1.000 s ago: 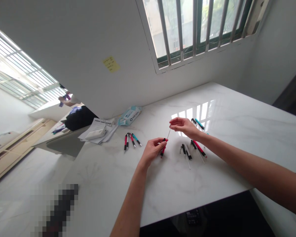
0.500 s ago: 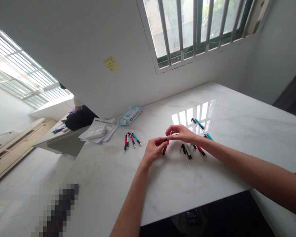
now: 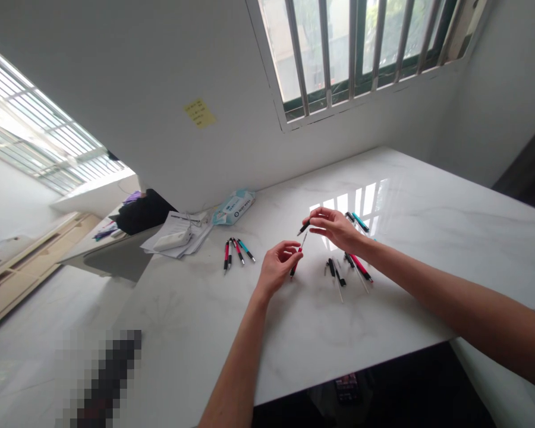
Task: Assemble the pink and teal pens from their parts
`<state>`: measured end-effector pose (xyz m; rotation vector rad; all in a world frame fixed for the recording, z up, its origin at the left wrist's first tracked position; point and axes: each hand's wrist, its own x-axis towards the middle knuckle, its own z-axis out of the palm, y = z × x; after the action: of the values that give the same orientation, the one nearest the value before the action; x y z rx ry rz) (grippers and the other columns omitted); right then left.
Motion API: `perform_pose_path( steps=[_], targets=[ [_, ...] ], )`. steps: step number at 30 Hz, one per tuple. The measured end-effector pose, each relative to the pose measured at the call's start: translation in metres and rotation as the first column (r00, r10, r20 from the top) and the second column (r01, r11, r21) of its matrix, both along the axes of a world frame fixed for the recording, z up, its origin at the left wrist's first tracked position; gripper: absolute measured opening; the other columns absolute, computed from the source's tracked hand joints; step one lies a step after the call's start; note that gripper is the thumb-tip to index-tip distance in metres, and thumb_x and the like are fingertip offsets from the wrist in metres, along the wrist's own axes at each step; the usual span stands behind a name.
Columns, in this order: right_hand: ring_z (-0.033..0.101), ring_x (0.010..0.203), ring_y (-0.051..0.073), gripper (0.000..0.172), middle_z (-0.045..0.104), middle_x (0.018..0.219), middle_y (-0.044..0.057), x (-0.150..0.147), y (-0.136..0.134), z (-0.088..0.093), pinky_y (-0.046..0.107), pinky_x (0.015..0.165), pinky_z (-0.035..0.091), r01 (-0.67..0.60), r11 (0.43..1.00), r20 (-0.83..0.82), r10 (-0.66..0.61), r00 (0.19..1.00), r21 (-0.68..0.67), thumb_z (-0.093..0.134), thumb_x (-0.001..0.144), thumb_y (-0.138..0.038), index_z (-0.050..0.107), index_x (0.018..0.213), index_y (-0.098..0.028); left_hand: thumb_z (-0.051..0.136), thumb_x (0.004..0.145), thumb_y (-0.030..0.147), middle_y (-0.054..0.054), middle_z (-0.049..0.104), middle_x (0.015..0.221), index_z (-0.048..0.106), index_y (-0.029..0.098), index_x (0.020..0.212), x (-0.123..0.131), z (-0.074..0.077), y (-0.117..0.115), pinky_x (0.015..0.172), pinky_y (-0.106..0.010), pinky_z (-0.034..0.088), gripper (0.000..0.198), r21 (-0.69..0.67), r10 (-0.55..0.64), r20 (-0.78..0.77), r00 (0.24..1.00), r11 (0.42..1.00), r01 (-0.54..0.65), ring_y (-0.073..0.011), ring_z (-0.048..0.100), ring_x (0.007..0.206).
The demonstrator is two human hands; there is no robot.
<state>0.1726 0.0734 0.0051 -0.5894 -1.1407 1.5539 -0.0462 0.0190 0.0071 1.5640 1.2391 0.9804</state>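
Observation:
My left hand is closed around a red pen barrel, which stands tilted with its black lower end near the tabletop. Out of its upper end sticks a thin refill. Just above it, my right hand pinches a short black pen grip between its fingertips, apart from the barrel. Loose pen parts lie right of the hands: black pieces and white refills, a red barrel and a teal barrel, the last partly beyond my right wrist.
Several whole pens lie in a row left of my hands. Behind them are a wipes packet and papers with a white device on top. A phone shows below the front edge of the marble-patterned table.
My right hand has moved up and away from the left, carrying the black grip. The refill's tip now shows above the red barrel. My left hand stays almost in place.

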Motion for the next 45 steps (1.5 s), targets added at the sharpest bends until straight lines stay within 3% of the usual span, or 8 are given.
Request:
perform_pose_path(
  steps=[3, 6, 11, 15, 17, 24, 35, 45],
  targets=[
    [0.067, 0.099, 0.018, 0.035, 0.074, 0.097, 0.003, 0.005, 0.005, 0.001, 0.033, 0.089, 0.051, 0.05, 0.997, -0.025, -0.052, 0.998, -0.055, 0.087, 0.075, -0.046, 0.072, 0.1, -0.025, 0.081, 0.079, 0.043, -0.002, 0.068, 0.085, 0.075, 0.018, 0.099, -0.003, 0.001, 0.001, 0.058, -0.022, 0.048, 0.032, 0.046, 0.036, -0.002, 0.999, 0.998, -0.036, -0.0115, 0.062, 0.065],
    [0.065, 0.085, 0.015, 0.039, 0.072, 0.092, 0.003, 0.006, 0.009, -0.003, 0.029, 0.075, 0.049, 0.116, 0.992, 0.069, -0.112, 0.991, -0.052, 0.084, 0.078, -0.054, 0.075, 0.102, -0.024, 0.077, 0.083, 0.043, -0.002, 0.068, 0.084, 0.076, 0.02, 0.099, -0.006, -0.001, 0.004, 0.059, -0.022, 0.049, 0.028, 0.105, 0.084, -0.053, 0.995, 0.991, -0.078, -0.0111, 0.061, 0.065],
    [0.055, 0.062, 0.014, 0.047, 0.063, 0.068, 0.0, 0.003, 0.011, -0.013, 0.029, 0.059, 0.041, 0.193, 0.971, 0.277, -0.227, 0.934, 0.143, 0.078, 0.081, -0.065, 0.073, 0.094, -0.02, 0.071, 0.089, 0.035, -0.004, 0.076, 0.099, 0.079, 0.023, 0.101, -0.011, -0.005, 0.005, 0.082, -0.028, 0.054, 0.019, 0.281, 0.158, -0.227, 0.961, 0.955, -0.091, -0.0157, 0.069, 0.085],
    [0.045, 0.054, 0.011, 0.046, 0.057, 0.061, -0.002, 0.004, 0.009, -0.014, 0.028, 0.053, 0.032, 0.25, 0.947, 0.3, -0.303, 0.904, 0.203, 0.084, 0.075, -0.063, 0.066, 0.079, -0.02, 0.068, 0.091, 0.032, -0.003, 0.078, 0.101, 0.08, 0.024, 0.1, -0.01, -0.004, 0.004, 0.085, -0.031, 0.054, 0.016, 0.325, 0.175, -0.307, 0.935, 0.943, -0.07, -0.0166, 0.069, 0.087],
    [0.043, 0.055, 0.011, 0.045, 0.058, 0.062, -0.001, 0.004, 0.009, -0.012, 0.029, 0.053, 0.031, 0.249, 0.947, 0.295, -0.301, 0.907, 0.202, 0.085, 0.074, -0.061, 0.068, 0.077, -0.019, 0.068, 0.09, 0.031, -0.003, 0.079, 0.101, 0.08, 0.024, 0.099, -0.01, -0.004, 0.004, 0.085, -0.031, 0.054, 0.016, 0.329, 0.177, -0.326, 0.929, 0.942, -0.064, -0.0166, 0.069, 0.086],
    [0.054, 0.074, 0.016, 0.033, 0.07, 0.081, 0.003, 0.003, 0.012, -0.015, 0.03, 0.065, 0.042, 0.195, 0.959, 0.305, -0.252, 0.918, 0.206, 0.074, 0.085, -0.048, 0.08, 0.103, -0.021, 0.067, 0.091, 0.032, -0.003, 0.079, 0.102, 0.08, 0.025, 0.098, -0.013, -0.008, 0.006, 0.084, -0.032, 0.054, 0.016, 0.342, 0.206, -0.354, 0.912, 0.936, -0.079, -0.0176, 0.069, 0.087],
    [0.051, 0.067, 0.014, 0.024, 0.062, 0.076, -0.001, 0.002, 0.015, -0.021, 0.03, 0.064, 0.042, 0.152, 0.973, 0.319, -0.201, 0.926, 0.172, 0.072, 0.081, -0.037, 0.069, 0.099, -0.02, 0.068, 0.09, 0.031, -0.003, 0.078, 0.1, 0.079, 0.025, 0.096, -0.014, -0.005, 0.006, 0.084, -0.032, 0.054, 0.015, 0.368, 0.243, -0.353, 0.904, 0.924, -0.105, -0.0177, 0.068, 0.085],
    [0.05, 0.061, 0.014, 0.017, 0.06, 0.072, -0.001, 0.003, 0.013, -0.018, 0.029, 0.059, 0.036, 0.216, 0.963, 0.422, -0.265, 0.867, 0.162, 0.066, 0.076, -0.031, 0.066, 0.089, -0.021, 0.07, 0.088, 0.028, -0.002, 0.078, 0.096, 0.079, 0.025, 0.095, -0.013, -0.001, 0.004, 0.083, -0.032, 0.052, 0.012, 0.36, 0.252, -0.356, 0.9, 0.926, -0.117, -0.0181, 0.067, 0.084]
  ],
)
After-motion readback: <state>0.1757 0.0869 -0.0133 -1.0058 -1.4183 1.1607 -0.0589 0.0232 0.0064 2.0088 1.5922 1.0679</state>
